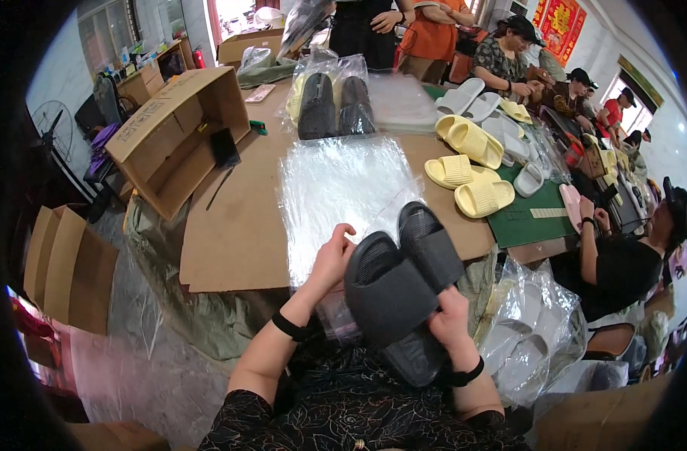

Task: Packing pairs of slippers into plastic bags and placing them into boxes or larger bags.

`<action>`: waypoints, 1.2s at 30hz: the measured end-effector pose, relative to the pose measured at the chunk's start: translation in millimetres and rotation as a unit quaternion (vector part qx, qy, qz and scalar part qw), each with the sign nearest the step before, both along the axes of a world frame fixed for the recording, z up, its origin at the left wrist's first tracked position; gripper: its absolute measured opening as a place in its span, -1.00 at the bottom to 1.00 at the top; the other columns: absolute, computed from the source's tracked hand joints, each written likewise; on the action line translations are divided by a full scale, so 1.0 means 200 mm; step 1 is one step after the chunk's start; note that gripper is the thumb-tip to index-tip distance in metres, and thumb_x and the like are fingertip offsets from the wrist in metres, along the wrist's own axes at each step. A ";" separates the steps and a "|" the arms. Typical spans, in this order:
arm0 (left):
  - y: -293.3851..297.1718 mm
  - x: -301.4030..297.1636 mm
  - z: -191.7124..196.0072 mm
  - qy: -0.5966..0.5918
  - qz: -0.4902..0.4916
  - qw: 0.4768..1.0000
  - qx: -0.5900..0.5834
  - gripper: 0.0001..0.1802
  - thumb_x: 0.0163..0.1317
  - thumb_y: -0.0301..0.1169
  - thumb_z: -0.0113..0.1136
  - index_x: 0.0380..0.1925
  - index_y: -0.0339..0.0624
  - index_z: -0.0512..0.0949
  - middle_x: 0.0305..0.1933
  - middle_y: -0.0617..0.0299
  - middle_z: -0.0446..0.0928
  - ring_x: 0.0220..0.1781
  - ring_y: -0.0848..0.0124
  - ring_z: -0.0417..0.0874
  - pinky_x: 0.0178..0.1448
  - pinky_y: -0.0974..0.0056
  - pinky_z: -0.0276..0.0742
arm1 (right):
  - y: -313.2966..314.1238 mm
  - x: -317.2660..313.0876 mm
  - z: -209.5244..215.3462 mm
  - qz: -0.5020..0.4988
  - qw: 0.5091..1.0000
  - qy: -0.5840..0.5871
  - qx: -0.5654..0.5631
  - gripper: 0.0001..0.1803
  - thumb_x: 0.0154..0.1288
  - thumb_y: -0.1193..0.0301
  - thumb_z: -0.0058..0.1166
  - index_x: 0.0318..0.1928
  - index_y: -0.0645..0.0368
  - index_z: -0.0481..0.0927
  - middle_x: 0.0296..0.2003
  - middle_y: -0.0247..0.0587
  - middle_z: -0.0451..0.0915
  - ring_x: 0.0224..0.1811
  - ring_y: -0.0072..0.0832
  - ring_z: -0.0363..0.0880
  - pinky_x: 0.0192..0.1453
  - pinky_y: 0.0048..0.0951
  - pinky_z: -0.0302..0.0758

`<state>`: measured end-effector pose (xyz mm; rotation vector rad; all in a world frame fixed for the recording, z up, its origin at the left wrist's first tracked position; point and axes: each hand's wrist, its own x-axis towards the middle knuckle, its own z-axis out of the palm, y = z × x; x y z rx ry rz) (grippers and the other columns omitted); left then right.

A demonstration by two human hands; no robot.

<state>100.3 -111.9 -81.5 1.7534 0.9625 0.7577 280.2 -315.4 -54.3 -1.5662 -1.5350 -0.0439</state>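
Observation:
My right hand grips a pair of black slippers near their straps, holding them tilted above the table's front edge. One slipper overlaps the other, and their open ends point away from me. To their left, my left hand has its fingers curled over a stack of clear plastic bags. Whether it pinches a bag's edge is hidden. More clear plastic hangs beneath the slippers, by my left wrist. Behind the stack, black slippers lie in clear bags.
An open cardboard box stands left on the cardboard-covered table. Yellow slippers and white slippers lie right, partly on a green mat. Bagged white slippers sit at my right. Several people work along the far right.

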 end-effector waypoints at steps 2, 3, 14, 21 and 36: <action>0.00 -0.01 0.02 -0.005 -0.043 0.999 -0.029 -0.81 0.23 -0.37 0.12 -0.17 -0.13 0.46 -0.35 0.05 0.61 -0.32 0.15 0.64 -0.15 0.19 0.50 | 0.00 -0.03 -0.03 0.031 0.997 -0.045 -0.055 -0.77 -0.16 0.50 0.19 -0.52 0.23 0.36 -0.50 -0.04 0.39 -0.44 0.03 0.46 -0.41 -0.09 0.42; 0.00 0.00 0.03 -0.005 -0.045 0.999 -0.029 -0.81 0.23 -0.37 0.12 -0.17 -0.13 0.46 -0.35 0.05 0.61 -0.32 0.15 0.64 -0.15 0.19 0.50 | 0.00 -0.04 -0.03 0.046 0.996 -0.050 -0.063 -0.76 -0.17 0.49 0.20 -0.50 0.22 0.38 -0.49 -0.03 0.39 -0.43 0.03 0.47 -0.41 -0.10 0.42; -0.01 -0.02 0.02 0.047 -0.087 0.989 0.114 -0.73 0.16 -0.47 0.16 -0.11 -0.24 0.51 -0.18 -0.05 0.55 -0.08 0.08 0.58 0.02 0.15 0.49 | -0.04 0.05 -0.08 -0.072 0.986 -0.052 -0.142 -0.79 0.02 0.40 0.17 -0.44 0.25 0.43 -0.45 0.02 0.45 -0.38 0.04 0.51 -0.32 -0.05 0.45; 0.02 -0.03 -0.04 0.069 -0.079 0.992 0.076 -0.70 0.19 -0.41 0.20 -0.07 -0.23 0.52 -0.26 0.03 0.65 -0.20 0.17 0.67 -0.07 0.20 0.54 | -0.09 0.00 0.09 -0.054 0.984 -0.117 -0.121 -0.77 -0.03 0.39 0.20 -0.47 0.21 0.42 -0.47 -0.04 0.43 -0.40 -0.02 0.51 -0.37 -0.09 0.46; 0.01 -0.11 0.10 0.046 -0.162 0.980 0.104 -0.70 0.38 -0.36 0.00 0.03 -0.09 0.60 0.08 0.20 0.59 -0.05 0.31 0.61 0.02 0.25 0.53 | -0.06 0.02 0.03 0.025 0.968 -0.149 -0.201 -0.75 0.05 0.32 0.18 -0.43 0.24 0.45 -0.43 -0.04 0.47 -0.36 -0.04 0.54 -0.32 -0.09 0.49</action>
